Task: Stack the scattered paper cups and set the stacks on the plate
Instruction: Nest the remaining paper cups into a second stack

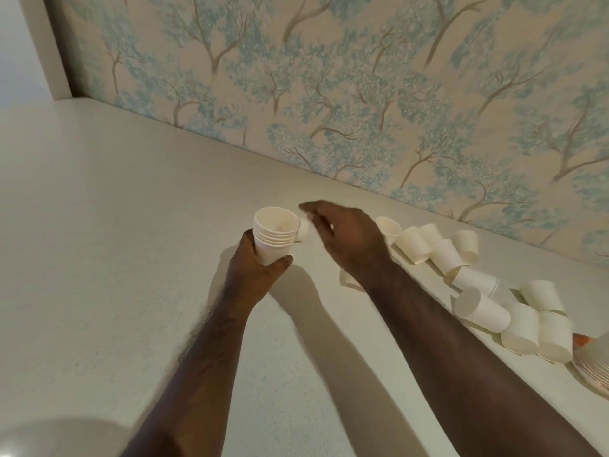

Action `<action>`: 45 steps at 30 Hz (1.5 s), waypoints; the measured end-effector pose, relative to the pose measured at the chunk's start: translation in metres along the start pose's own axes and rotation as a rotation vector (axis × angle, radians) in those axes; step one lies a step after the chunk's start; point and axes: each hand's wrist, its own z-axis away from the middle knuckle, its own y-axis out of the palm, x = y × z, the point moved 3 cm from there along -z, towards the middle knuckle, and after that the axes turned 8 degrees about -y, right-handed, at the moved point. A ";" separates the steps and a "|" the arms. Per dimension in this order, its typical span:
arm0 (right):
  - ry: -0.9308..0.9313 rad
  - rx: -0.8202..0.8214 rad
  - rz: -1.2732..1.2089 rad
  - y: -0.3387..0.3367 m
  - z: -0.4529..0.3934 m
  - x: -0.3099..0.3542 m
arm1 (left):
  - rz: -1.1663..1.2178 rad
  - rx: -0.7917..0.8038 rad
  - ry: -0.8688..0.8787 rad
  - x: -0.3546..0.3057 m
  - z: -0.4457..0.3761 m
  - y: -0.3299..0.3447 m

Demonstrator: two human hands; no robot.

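Pale speckled bench [99, 225]: white paper cups, loose and stacked.
Loose cups [478, 291] lie along your bench's far edge, right; your left hand [255, 268] grips the nested stack [273, 235]; your right hand [342, 239] hovers beside it, grip unclear.

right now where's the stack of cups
In the head view, the stack of cups is upright in the left hand, left of centre above the counter, just left of the right hand.

Probably a home: tree-patterned wallpaper [329, 94] behind a pale speckled countertop [115, 209].
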 end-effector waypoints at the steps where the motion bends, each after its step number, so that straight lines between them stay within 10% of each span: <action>1: 0.023 -0.050 0.000 0.004 -0.007 -0.008 | 0.001 -0.029 0.001 0.001 -0.004 -0.006; 13: -0.103 0.539 0.522 0.126 -0.040 -0.035 | 0.041 -0.133 -0.019 0.010 -0.021 -0.024; 20: -0.102 0.335 0.559 0.111 -0.046 -0.048 | 0.068 -0.118 -0.043 0.013 -0.023 -0.025; 27: 0.052 -0.204 -0.052 0.022 -0.045 -0.033 | 0.069 -0.057 -0.023 0.009 -0.022 -0.014; 38: 0.057 0.317 -0.091 -0.003 0.019 -0.015 | 0.034 0.138 0.060 -0.008 0.008 0.030; 45: 0.252 0.185 -0.003 -0.015 0.057 -0.091 | 0.053 0.218 0.082 -0.014 0.019 0.046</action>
